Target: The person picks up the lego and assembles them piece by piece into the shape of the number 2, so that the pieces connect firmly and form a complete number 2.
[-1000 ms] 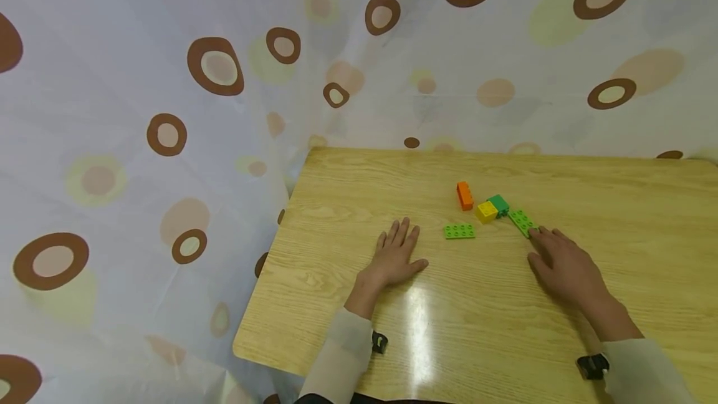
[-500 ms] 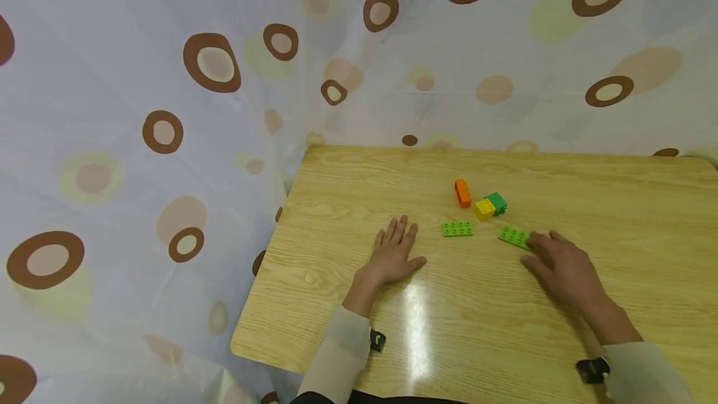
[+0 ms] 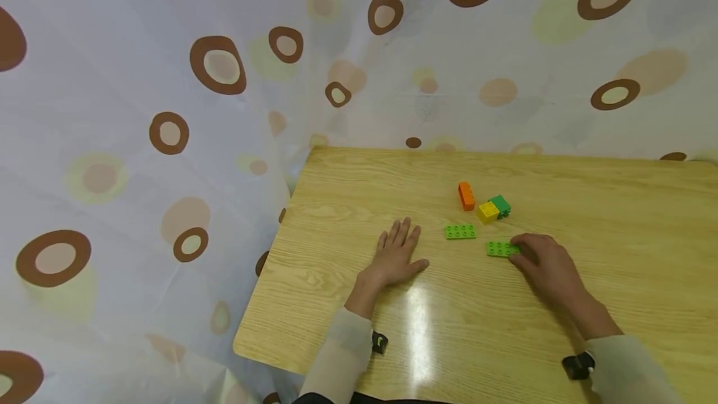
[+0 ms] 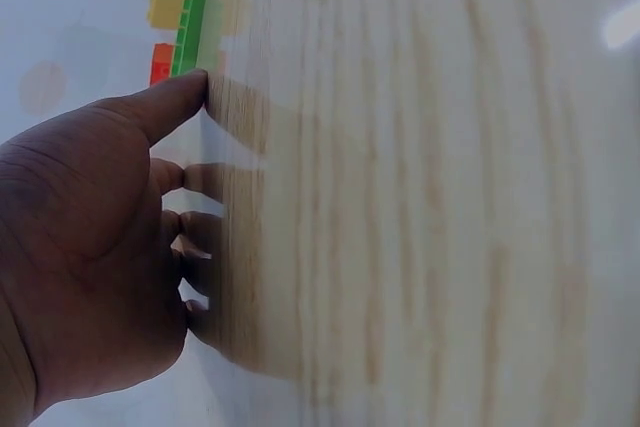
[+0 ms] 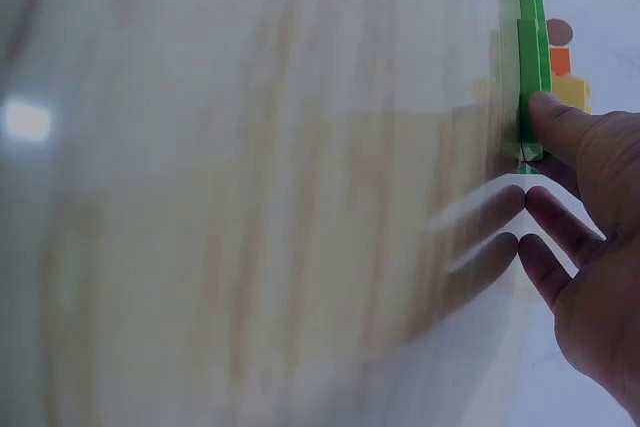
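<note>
A flat, bright green brick [image 3: 500, 249] with two rows of round studs sits low at the surface of the wood-grained bench [image 3: 348, 186], its long side running left to right. It is just beside a matching green plate [image 3: 460, 232], nearer the person and further right; a yellow block [image 3: 488, 212] lies beyond. The right hand [image 3: 552, 270] pinches its right end between thumb and index finger, reaching in from the right, the other fingers loosely bent. The left hand [image 3: 392, 260] rests palm down on the bench, fingers spread and pointing away, thumb out, holding nothing.
</note>
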Tool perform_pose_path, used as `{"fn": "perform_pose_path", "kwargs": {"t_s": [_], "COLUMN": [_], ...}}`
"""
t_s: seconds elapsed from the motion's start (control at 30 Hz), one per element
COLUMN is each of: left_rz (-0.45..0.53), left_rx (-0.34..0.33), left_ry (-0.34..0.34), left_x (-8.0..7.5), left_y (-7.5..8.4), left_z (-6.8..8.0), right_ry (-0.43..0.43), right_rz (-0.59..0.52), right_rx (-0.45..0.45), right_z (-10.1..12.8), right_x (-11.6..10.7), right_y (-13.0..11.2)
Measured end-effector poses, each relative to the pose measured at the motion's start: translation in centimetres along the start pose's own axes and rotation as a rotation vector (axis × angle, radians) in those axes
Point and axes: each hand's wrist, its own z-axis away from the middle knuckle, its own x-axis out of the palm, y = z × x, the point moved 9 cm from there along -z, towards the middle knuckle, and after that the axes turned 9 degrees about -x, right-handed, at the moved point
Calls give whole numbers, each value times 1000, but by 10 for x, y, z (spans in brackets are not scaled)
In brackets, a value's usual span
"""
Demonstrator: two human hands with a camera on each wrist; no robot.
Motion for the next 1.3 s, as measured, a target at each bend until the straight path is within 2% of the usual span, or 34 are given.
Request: {"fn": "perform_pose_path", "kwargs": {"t_s": [0.27,0.43,0.77,0.9,0.97,1.03,1.17,1.23,1.3], "left_rz": [22,33,50,39,45,85,230,268,272], "left_rx": [20,20,22,23,10,-3,-1,17,35], "left_ry": [-13,-26,-33,-19,25,101,272,319,331], "left_x": [0,6,12,8,1,-10,-34,-41,-44], "left_y": [11,11,12,14,15,17,27,37,50], "left_z": [0,0,-4,-4,-6,-10,-21,-28,-35], "right_ry": [34,47,30,6,-12,-21,-28,-33,-34], "right_rz": [-48,-75,-78,-94,-105,-113,-161,-183,-200], "right_rx": [-99,-137,-101,-86,-74,-66,-55,-53,-50], "right_z": [5,5,5,4,3,2,-4,-6,-8], "right_x": [-6,0,4,4,5,4,6,9,13], "right_y": [-2,1,3,5,8,9,10,9,8]}}
